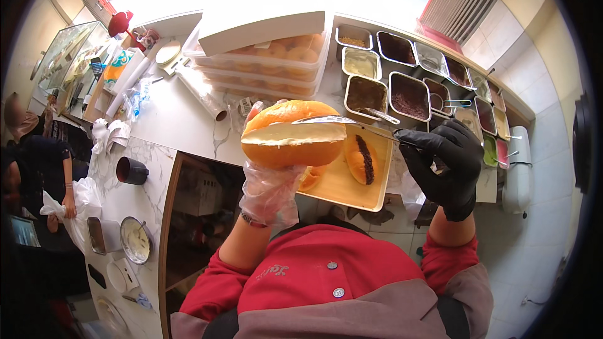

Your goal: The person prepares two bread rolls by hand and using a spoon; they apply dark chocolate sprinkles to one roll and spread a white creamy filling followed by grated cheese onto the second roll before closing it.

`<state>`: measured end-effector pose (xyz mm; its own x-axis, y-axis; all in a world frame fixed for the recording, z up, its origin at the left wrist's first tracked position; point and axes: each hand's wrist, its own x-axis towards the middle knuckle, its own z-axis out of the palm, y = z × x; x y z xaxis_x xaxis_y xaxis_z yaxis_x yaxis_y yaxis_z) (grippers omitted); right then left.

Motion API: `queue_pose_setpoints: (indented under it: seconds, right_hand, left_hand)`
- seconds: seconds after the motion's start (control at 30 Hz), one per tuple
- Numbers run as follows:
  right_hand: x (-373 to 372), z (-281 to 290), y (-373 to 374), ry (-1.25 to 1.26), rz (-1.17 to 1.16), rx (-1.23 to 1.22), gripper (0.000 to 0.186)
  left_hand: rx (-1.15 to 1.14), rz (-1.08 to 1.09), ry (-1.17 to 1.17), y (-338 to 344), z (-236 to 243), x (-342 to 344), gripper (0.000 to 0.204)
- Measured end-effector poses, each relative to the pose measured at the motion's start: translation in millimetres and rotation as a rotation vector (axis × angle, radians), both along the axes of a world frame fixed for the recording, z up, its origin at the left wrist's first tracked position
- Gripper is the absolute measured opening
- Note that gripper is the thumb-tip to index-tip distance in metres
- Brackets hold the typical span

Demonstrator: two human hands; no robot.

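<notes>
A clear-gloved left hand [271, 191] holds a split, cream-filled bun [286, 156] at the left end of a yellow tray [336, 199]; the black-gloved right hand [443, 163] grips a metal spreader [323, 119] at the cream [276, 134], though actual contact is hard to tell. Metal containers [409, 118] stand far right, stacked plastic boxes [251, 76] to their left.

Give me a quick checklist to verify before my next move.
1. Left hand in clear plastic glove holds the split golden bun: ok.
2. Right hand in black glove holds the slim silver metal spreader: ok.
3. Pale cream lies on the bun's cut face: ok.
4. Spreader touches the cream: cannot tell from this angle.
5. Yellow rectangular tray free of buns: not ok; a dark-filled golden bun lies there.
</notes>
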<state>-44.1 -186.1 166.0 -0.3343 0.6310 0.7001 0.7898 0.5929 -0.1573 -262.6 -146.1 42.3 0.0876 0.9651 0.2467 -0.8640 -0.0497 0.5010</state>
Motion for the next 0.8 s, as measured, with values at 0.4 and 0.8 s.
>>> queue_pose_setpoints:
  seconds: [0.4,0.8]
  right_hand:
    - [-1.0,7.9,1.3,0.061,0.012,-0.032,0.018]
    - [60.5,-28.4,104.6,0.455,-0.322,-0.256,0.021]
  left_hand:
    - [0.179,0.064,0.101,5.2,-19.2,5.3,0.101]
    - [-0.042,0.034,0.065,-3.7,-25.2,-21.3,0.087]
